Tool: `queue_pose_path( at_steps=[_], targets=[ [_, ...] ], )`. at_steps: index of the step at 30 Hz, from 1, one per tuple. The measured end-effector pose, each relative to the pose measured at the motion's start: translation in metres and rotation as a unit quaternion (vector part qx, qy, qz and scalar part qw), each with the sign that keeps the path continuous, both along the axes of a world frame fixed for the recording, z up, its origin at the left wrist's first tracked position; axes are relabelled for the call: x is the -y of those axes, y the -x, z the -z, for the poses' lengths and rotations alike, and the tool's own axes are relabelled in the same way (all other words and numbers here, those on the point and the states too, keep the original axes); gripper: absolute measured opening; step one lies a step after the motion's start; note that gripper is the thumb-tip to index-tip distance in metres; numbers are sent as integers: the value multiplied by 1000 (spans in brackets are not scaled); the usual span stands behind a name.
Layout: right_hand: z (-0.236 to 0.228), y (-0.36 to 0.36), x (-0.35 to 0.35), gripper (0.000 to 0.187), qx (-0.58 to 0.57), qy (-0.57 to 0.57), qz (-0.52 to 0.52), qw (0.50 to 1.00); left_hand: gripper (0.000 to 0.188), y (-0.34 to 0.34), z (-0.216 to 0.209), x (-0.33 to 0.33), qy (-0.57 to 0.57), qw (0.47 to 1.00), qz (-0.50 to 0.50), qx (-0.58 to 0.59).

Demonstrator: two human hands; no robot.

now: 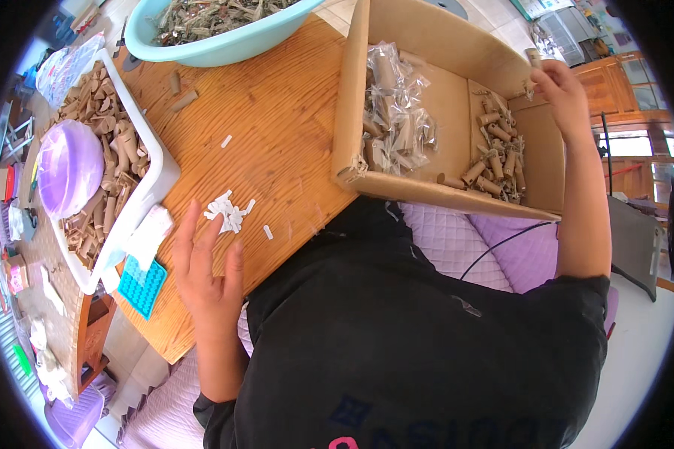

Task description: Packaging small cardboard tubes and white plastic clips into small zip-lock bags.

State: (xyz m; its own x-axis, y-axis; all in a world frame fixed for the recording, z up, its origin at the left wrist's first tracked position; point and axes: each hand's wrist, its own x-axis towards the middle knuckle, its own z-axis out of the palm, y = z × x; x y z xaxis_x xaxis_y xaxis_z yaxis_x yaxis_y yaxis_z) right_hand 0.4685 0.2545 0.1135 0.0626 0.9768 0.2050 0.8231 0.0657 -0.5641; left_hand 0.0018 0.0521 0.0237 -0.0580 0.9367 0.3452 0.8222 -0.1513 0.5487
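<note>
My right hand point(561, 93) is raised over the right edge of a cardboard box point(444, 123), closed on a small brown cardboard tube point(534, 58) that stands up from the fingers. Below it, several similar tubes point(494, 161) lie heaped with bits of stringy material in the box's right part. Clear plastic bags point(400, 112) with brown tubes inside fill the left part. My left hand point(209, 273) hovers with spread fingers at the table's near edge, holding nothing. Close beyond its fingertips is a pile of small white strips point(228, 213). A blue bumpy mat point(142, 286) lies left of it.
On the left a white tray point(165, 176) holds many brown tubes and a purple bowl point(71, 168). At the back, a pale teal basin point(224, 51) contains dry, stringy material. Two loose tubes point(184, 101) rest on the wooden table point(277, 127). A dark cable point(501, 247) crosses the purple padded seat.
</note>
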Motion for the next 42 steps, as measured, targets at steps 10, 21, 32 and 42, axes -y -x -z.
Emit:
queue_pose_path(
  at_steps=[10, 21, 32, 42],
  targets=[
    [8, 213, 131, 18, -462, 228, -219, 829, 58, -43, -17, -4, 42, 936, 168, 305],
    [59, 274, 131, 20, -498, 372, -297, 724, 15, -29, 2, 22, 181, 801, 51, 568],
    [93, 291, 154, 28, -507, 305, -306, 746, 10, -22, 14, 22, 211, 647, -27, 732],
    [105, 289, 156, 24, -386, 224, -337, 829, 29, -22, 11, 20, 177, 702, 18, 689]
  ],
)
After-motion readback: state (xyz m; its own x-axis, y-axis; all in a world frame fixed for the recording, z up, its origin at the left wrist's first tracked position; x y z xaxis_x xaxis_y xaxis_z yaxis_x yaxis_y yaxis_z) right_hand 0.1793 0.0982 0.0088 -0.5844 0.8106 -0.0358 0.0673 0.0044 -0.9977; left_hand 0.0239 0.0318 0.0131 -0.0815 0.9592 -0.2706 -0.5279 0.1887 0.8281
